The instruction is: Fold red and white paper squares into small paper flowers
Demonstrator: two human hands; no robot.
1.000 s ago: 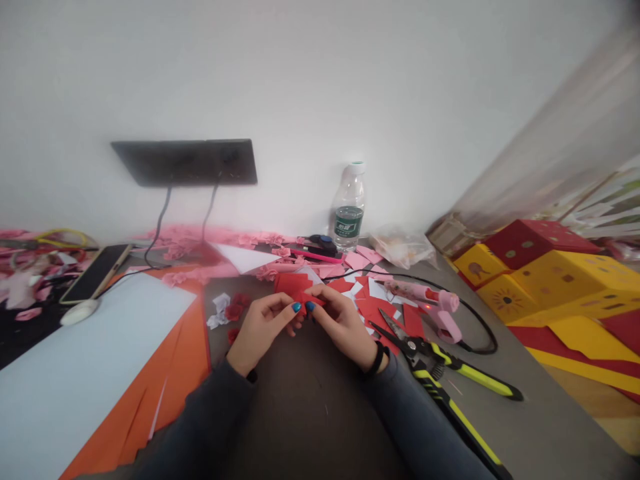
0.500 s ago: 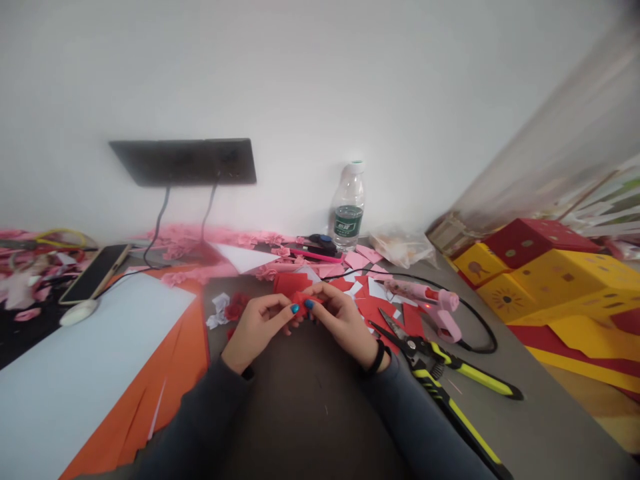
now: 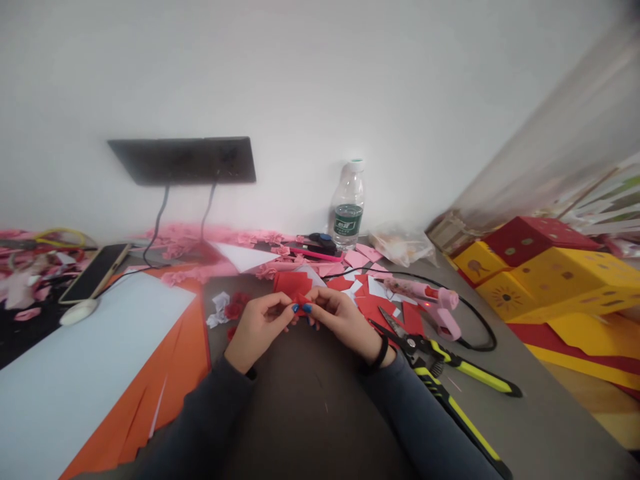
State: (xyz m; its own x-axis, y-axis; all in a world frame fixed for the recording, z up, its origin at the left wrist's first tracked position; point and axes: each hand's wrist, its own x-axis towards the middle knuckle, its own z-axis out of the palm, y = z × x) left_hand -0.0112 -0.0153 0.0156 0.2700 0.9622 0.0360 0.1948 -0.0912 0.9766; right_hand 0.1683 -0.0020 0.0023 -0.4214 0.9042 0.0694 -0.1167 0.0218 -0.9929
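Between our two hands, just above the dark grey desk (image 3: 300,420), we hold a small piece of red paper (image 3: 301,300), most of it covered by our own fingers. Our left hand (image 3: 257,327) grasps its left side: the thumb, its nail painted blue, is pressed toward the curled index finger, and the other fingers fold in beneath. Our right hand (image 3: 345,323) pinches the right side the same way, with a black band (image 3: 382,350) around the wrist. Neither hand is spread or clenched into a fist; both are partly closed, and the thumb tips come near each other over the paper. We cannot tell exactly how the piece is folded.

Just beyond our fingertips lies a stack of red paper squares (image 3: 289,283). Near our left hand we see red paper flowers (image 3: 237,305), with crumpled white paper (image 3: 219,311) beside them. Past our right hand, red paper scraps (image 3: 373,308) are scattered among white ones. Farther right lie the pruning shears (image 3: 480,377), blades parted and yellow-green and black handles splayed toward us, and behind them a pink hot glue gun (image 3: 444,321) with a small red light showing. A labelled plastic bottle (image 3: 348,220) stands upright near the wall.
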